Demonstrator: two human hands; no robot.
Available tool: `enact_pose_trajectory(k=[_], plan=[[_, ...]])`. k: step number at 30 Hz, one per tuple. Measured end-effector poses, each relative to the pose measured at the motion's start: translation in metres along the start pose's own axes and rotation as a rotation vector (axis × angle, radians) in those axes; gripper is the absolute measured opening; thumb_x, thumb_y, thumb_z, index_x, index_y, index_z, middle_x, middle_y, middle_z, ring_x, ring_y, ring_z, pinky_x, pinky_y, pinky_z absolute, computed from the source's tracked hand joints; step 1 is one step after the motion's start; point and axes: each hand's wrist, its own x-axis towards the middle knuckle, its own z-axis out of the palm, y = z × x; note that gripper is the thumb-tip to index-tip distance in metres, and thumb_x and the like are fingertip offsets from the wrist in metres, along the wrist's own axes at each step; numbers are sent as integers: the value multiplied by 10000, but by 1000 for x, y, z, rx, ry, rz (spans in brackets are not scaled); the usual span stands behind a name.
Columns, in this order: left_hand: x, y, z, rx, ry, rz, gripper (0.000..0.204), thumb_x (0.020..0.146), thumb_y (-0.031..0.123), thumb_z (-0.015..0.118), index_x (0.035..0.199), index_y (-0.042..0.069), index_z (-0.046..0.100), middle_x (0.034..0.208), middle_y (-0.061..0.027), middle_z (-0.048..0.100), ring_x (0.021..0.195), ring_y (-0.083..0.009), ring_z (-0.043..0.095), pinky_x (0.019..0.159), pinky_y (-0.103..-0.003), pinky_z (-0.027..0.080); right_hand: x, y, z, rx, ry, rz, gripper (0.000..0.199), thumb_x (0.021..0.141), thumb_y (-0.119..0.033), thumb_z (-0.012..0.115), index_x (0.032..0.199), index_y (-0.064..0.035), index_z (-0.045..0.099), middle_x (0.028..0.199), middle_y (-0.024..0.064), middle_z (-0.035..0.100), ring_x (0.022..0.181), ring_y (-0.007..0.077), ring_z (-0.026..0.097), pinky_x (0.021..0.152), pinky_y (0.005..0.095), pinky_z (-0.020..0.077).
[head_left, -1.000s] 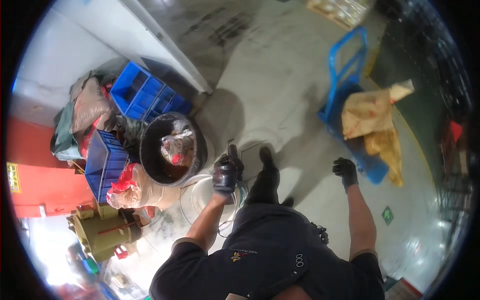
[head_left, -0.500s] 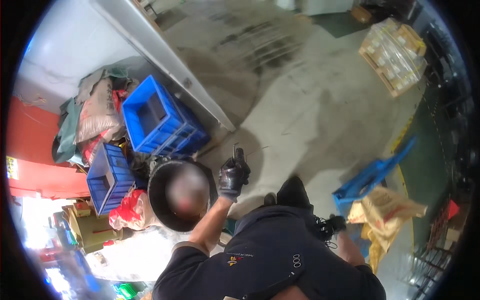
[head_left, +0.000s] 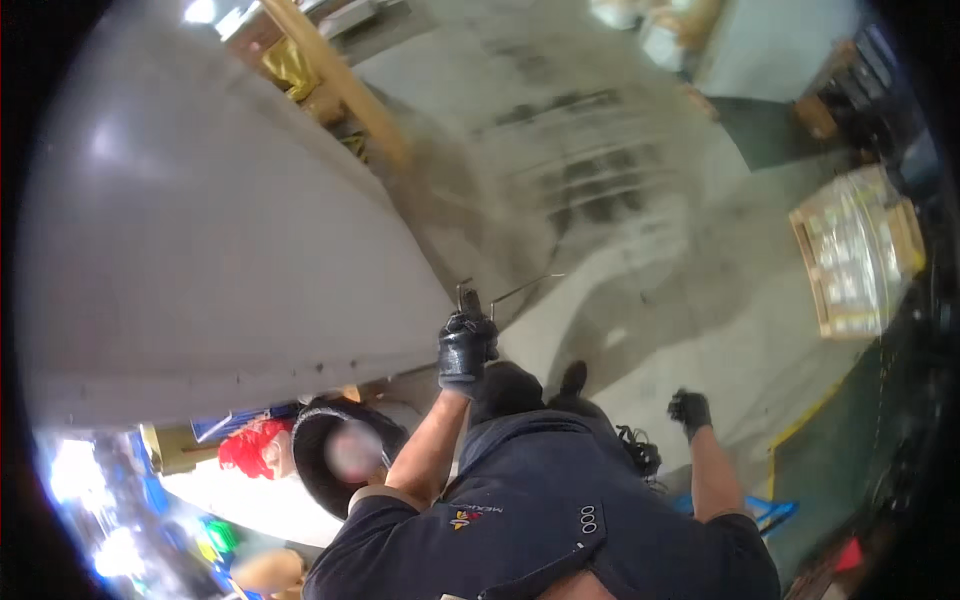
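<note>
The left hand [head_left: 467, 350], in a black glove, is closed tight around a thin wire [head_left: 520, 288]. The right hand [head_left: 690, 410] hangs by the side with nothing in it, fingers curled. A black bin [head_left: 315, 455] sits low on the left.

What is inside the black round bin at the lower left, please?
Inside the black bin sits something pale and blurred; its kind cannot be told. The left arm covers the bin's right side.
</note>
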Motion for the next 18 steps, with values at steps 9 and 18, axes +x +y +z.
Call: enact_pose_trajectory(k=[9,18], plan=[[218,78,10,-139,143,49,180,825,157,511,687,62,577,566,-35,540,434,-117,497,398,-273,382,194,-277,188,-101,-140,-233,156,814,-121,507,920,-34,582,654,61,556,513,160,532,461,271,408],[467,184,13,-24,82,15,308,903,257,476,657,77,522,490,-22,490,379,-113,460,383,-262,391,250,-262,201,-159,120,357,253,896,-261,492,761,-59,564,612,110,570,459,257,538,383,390,423]])
